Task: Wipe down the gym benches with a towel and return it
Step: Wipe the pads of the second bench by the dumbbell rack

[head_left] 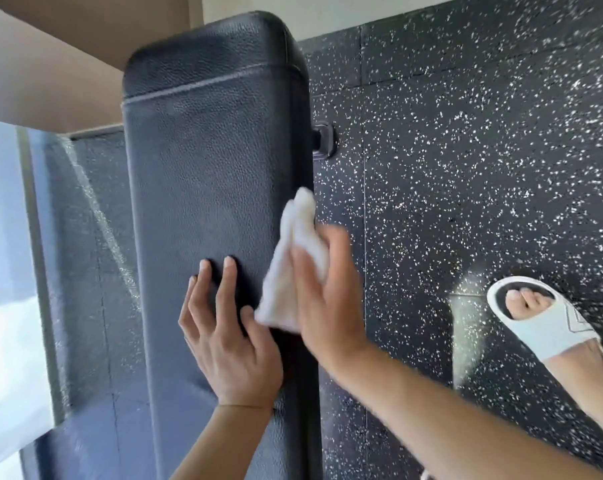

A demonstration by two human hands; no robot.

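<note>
The right hand (322, 292) pressed the towel (293, 265) flat-fingered at the bench (203, 161) pad's right edge, unwiped length running ahead, left hand (227, 341) spread flat beside.

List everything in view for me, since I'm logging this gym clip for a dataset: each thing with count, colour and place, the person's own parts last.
bench pad: one, black textured upholstery, running up the middle of the view
towel: one, white, bunched against the bench pad's right edge
floor: one, black rubber with white flecks, right of the bench
frame knob: one, black, sticking out from under the pad's right side
window: one, bright glass, along the left edge
slipper: one, white, open-toed, on the floor at lower right
left hand: one, fingers flat on the pad
right hand: one, presses the towel to the pad
foot: one, in the slipper
</note>
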